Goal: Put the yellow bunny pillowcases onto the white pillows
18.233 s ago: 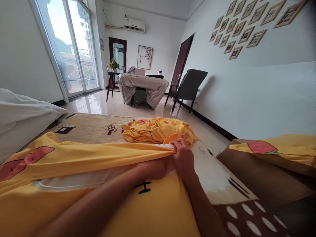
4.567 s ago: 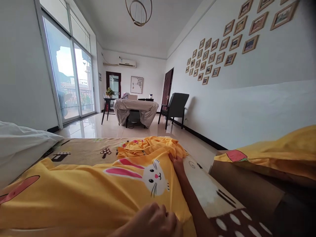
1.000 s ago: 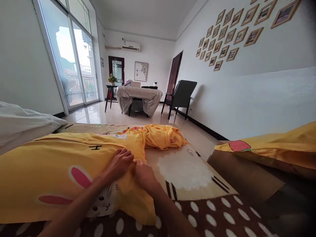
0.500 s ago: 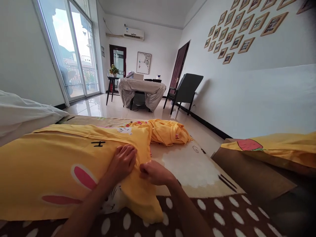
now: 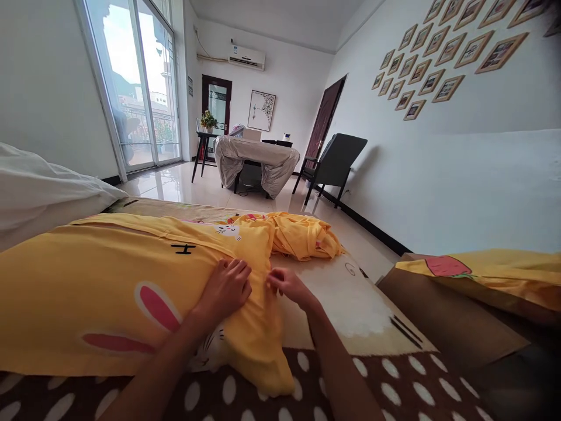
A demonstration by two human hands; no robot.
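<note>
A yellow pillowcase (image 5: pixel 109 280) printed with pink-eared rabbits lies spread over the bed, its right end bunched in soft folds. My left hand (image 5: pixel 230 286) rests on it near that end, fingers curled into the cloth. Just to the right, at the pillowcase's right edge, my right hand (image 5: pixel 289 285) has thumb and fingers pinched together on the fabric. How much cloth is between those fingertips is hard to see. Beyond both hands sits a crumpled heap of yellow cloth (image 5: pixel 302 234).
Under the cloth is a cream blanket (image 5: pixel 355 298) with a brown, white-dotted border (image 5: pixel 394 383). At right, more yellow fabric (image 5: pixel 495 266) lies over a cardboard box (image 5: pixel 456 310). White netting (image 5: pixel 39 187) hangs at left. Farther off stand a covered table (image 5: pixel 258 152) and a dark chair (image 5: pixel 337 164).
My right hand has moved up and slightly right along the pillowcase's edge. My left hand has shifted a little right in view, as the whole view has shifted slightly.
</note>
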